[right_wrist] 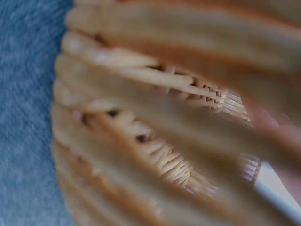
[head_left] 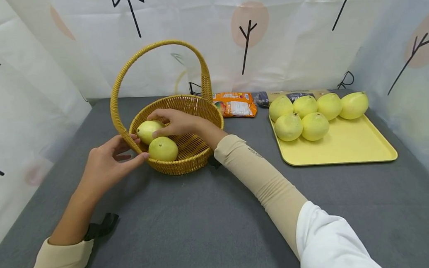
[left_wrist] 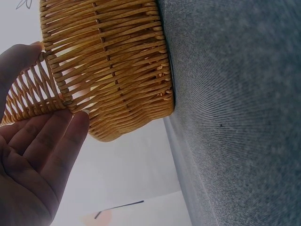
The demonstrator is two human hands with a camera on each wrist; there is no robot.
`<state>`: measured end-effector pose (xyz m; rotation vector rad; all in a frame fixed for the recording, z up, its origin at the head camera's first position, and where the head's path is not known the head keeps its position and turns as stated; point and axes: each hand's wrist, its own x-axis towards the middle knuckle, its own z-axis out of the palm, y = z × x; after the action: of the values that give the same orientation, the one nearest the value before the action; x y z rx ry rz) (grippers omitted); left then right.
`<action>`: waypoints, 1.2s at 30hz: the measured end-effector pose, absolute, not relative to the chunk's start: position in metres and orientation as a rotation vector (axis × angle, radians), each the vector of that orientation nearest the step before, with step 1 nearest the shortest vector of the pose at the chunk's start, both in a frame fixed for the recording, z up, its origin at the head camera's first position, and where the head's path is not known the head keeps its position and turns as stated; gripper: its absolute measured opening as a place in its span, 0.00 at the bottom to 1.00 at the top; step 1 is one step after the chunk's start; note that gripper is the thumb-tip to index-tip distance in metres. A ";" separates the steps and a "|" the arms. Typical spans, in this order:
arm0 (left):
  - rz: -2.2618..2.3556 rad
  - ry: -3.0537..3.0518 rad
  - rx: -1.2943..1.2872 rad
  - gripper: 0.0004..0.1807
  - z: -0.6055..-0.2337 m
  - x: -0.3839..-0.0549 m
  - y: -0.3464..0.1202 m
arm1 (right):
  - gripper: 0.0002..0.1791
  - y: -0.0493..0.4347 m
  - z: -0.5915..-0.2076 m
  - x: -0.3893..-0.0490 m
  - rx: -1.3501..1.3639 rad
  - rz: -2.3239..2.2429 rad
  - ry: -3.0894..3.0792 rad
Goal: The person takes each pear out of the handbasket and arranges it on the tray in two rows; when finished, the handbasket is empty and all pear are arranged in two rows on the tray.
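A golden wicker basket (head_left: pixel 187 167) with a tall hooped handle (head_left: pixel 114 103) stands on the grey cloth. My left hand (head_left: pixel 106 164) grips its left side where the handle meets the rim. The left wrist view shows the thumb above that edge and the fingers (left_wrist: pixel 51 136) against the woven wall. Inside, my right hand (head_left: pixel 178 122) curls over a pale yellow-green fruit (head_left: pixel 146 131), thumb on its near side. A second such fruit (head_left: pixel 163 149) lies just in front of it. Blurred weave (right_wrist: pixel 141 94) fills most of the right wrist view.
A yellow tray (head_left: pixel 350 151) at the right bears several more pale yellow-green fruits (head_left: pixel 315 126). Behind, an orange packet (head_left: pixel 236 104) and a long tan-and-dark package (head_left: pixel 290 95) lie along the back. Patterned white sheets (head_left: pixel 290 41) hang around the table.
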<state>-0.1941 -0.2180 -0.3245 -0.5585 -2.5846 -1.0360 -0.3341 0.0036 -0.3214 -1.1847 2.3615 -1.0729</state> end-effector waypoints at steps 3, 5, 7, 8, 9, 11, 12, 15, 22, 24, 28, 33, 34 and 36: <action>-1.027 -2.591 -0.554 0.21 -0.324 -0.194 -0.218 | 0.29 0.001 -0.321 -0.332 -1.147 -1.064 2.410; -1.025 -2.595 -0.550 0.22 -0.324 -0.194 -0.218 | 0.30 0.001 -0.320 -0.332 -1.117 -1.050 2.438; -1.025 -2.596 -0.547 0.22 -0.325 -0.195 -0.219 | 0.31 0.001 -0.320 -0.332 -1.082 -1.049 2.447; -1.025 -2.598 -0.545 0.22 -0.325 -0.195 -0.219 | 0.31 0.001 -0.320 -0.332 -1.068 -1.052 2.449; -1.026 -2.598 -0.544 0.22 -0.325 -0.195 -0.219 | 0.31 0.001 -0.321 -0.332 -1.049 -1.061 2.445; -1.029 -2.599 -0.544 0.22 -0.325 -0.195 -0.219 | 0.31 0.002 -0.321 -0.332 -1.023 -1.075 2.442; -1.031 -2.599 -0.545 0.22 -0.325 -0.195 -0.219 | 0.30 0.003 -0.321 -0.332 -1.007 -1.084 2.438; -1.037 -2.595 -0.550 0.22 -0.325 -0.195 -0.219 | 0.30 0.005 -0.322 -0.331 -0.971 -1.117 2.419; -1.024 -2.592 -0.556 0.23 -0.325 -0.195 -0.219 | 0.37 0.008 -0.322 -0.334 -0.904 -1.062 2.486; -1.025 -2.592 -0.554 0.23 -0.324 -0.195 -0.219 | 0.36 0.008 -0.322 -0.335 -0.909 -1.013 2.536; -1.033 -2.591 -0.548 0.23 -0.325 -0.194 -0.219 | 0.33 0.008 -0.322 -0.336 -0.935 -0.987 2.572; -1.025 -2.587 -0.553 0.23 -0.325 -0.194 -0.218 | 0.34 0.009 -0.323 -0.333 -0.884 -0.994 2.562; -1.026 -2.586 -0.555 0.23 -0.325 -0.194 -0.218 | 0.34 0.009 -0.323 -0.333 -0.871 -0.998 2.560; -1.027 -2.584 -0.558 0.23 -0.325 -0.194 -0.218 | 0.34 0.008 -0.323 -0.332 -0.860 -1.010 2.564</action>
<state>-0.1942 -0.2184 -0.3247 -0.5584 -2.5843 -1.0267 -0.3317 0.0083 -0.3229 -0.8596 2.5640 -1.0103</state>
